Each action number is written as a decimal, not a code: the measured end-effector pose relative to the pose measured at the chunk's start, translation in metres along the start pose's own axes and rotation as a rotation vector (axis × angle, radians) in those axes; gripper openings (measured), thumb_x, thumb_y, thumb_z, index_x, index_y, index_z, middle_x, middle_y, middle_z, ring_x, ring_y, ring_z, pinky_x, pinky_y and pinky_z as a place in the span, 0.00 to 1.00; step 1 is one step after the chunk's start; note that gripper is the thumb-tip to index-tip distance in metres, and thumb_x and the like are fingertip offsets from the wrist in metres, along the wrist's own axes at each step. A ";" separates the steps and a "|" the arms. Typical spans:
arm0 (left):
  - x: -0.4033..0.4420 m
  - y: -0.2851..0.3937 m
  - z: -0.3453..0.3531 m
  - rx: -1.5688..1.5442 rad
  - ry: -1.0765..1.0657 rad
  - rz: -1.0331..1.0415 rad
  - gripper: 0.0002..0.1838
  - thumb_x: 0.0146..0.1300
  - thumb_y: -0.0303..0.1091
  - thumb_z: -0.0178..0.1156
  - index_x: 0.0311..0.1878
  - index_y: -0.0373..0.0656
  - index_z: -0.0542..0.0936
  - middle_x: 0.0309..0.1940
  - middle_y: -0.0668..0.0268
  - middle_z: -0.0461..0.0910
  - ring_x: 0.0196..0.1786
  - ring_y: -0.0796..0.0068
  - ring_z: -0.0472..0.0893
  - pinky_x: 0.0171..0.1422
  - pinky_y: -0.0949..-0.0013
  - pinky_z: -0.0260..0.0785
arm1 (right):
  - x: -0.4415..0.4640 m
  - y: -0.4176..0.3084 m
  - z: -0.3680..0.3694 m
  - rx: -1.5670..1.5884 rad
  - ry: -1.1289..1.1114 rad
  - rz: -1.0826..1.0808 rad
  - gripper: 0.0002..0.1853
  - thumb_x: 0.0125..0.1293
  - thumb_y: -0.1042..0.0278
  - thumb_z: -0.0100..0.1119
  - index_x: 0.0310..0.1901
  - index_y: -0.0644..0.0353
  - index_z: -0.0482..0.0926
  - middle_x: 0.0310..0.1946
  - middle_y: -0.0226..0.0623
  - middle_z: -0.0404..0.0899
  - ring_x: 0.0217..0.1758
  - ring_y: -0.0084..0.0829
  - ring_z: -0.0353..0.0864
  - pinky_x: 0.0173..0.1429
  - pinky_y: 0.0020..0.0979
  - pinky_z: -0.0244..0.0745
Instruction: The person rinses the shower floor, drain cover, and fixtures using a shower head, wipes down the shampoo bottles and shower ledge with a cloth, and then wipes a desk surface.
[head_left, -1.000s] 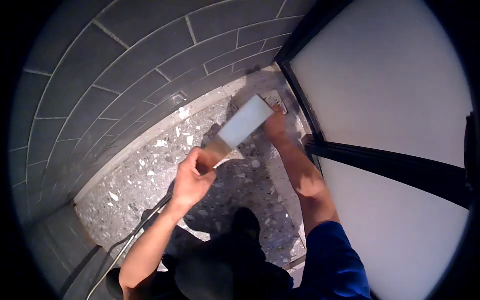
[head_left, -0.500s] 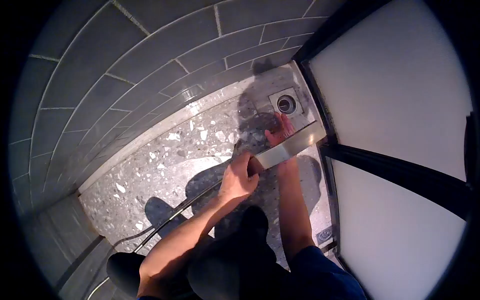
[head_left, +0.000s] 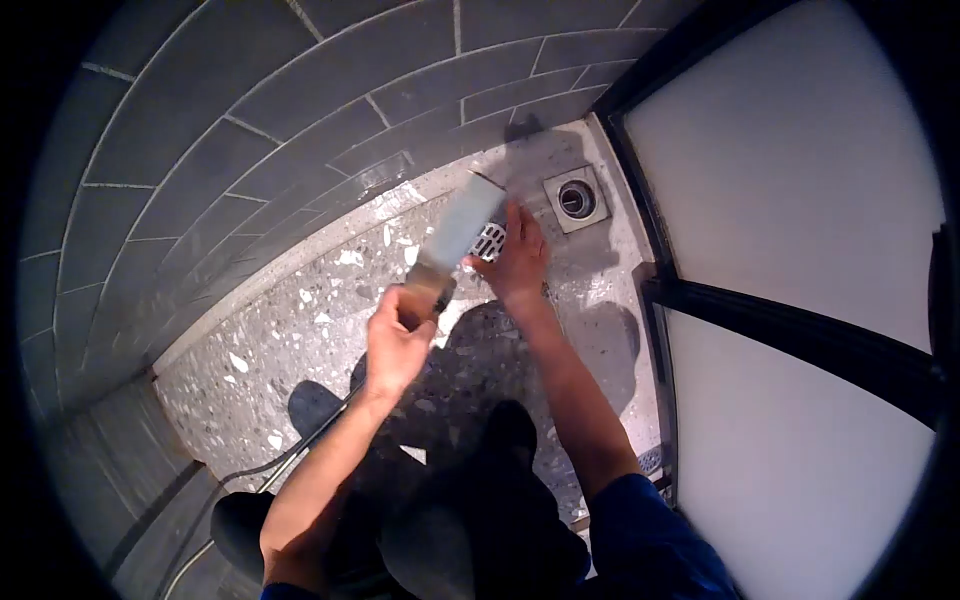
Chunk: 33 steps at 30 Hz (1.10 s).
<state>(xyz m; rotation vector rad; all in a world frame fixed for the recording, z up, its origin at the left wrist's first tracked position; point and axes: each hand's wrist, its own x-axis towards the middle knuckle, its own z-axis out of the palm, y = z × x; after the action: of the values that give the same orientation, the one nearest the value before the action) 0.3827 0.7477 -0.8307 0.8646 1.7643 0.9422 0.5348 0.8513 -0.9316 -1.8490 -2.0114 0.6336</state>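
Note:
My left hand [head_left: 397, 340] is closed around the near end of a long, flat rectangular metal piece [head_left: 463, 225], blurred by motion and slanting up toward the wall. A thin hose [head_left: 312, 440] runs behind my left wrist; where it ends is hidden. Just right of the metal piece, my right hand [head_left: 522, 262] grips a slotted drain cover [head_left: 490, 243] between thumb and fingers. Part of the cover lies behind the metal piece. Beyond my right hand, a square floor drain [head_left: 577, 200] shows its round opening uncovered.
Dark tiled wall [head_left: 300, 150] curves along the left and back. Frosted panels [head_left: 780, 170] in a black frame stand on the right. Speckled stone floor [head_left: 240, 385] lies beneath, with a second small grate [head_left: 650, 460] near the frame. My knees are below.
My left hand moved left, swinging the metal piece from pointing right to pointing up and away. My right hand came out from behind it, moving left, and the drain cover now shows in it.

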 end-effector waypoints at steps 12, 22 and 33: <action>0.003 0.019 0.036 0.306 -0.211 0.213 0.10 0.49 0.24 0.62 0.35 0.36 0.72 0.24 0.62 0.76 0.28 0.75 0.76 0.36 0.69 0.69 | 0.003 0.065 -0.024 1.670 0.231 0.515 0.11 0.59 0.75 0.61 0.44 0.58 0.75 0.37 0.32 0.79 0.37 0.30 0.79 0.43 0.32 0.78; 0.001 0.002 0.041 0.221 -0.161 0.171 0.12 0.48 0.25 0.65 0.34 0.37 0.73 0.23 0.59 0.77 0.27 0.63 0.79 0.36 0.66 0.71 | -0.015 0.053 -0.040 1.897 -0.058 0.815 0.11 0.67 0.60 0.54 0.47 0.55 0.75 0.38 0.34 0.79 0.40 0.32 0.79 0.42 0.35 0.79; 0.004 0.010 0.037 0.025 -0.249 -0.079 0.12 0.51 0.24 0.67 0.35 0.42 0.73 0.25 0.74 0.73 0.29 0.85 0.70 0.37 0.77 0.66 | -0.017 0.047 -0.014 1.281 0.030 0.400 0.08 0.64 0.66 0.56 0.42 0.59 0.75 0.28 0.36 0.79 0.26 0.24 0.78 0.27 0.28 0.73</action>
<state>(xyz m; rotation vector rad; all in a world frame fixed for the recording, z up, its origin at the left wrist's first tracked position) 0.4169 0.7641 -0.8343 0.8820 1.5862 0.7285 0.5837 0.8384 -0.9435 -1.3230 -0.7267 1.4993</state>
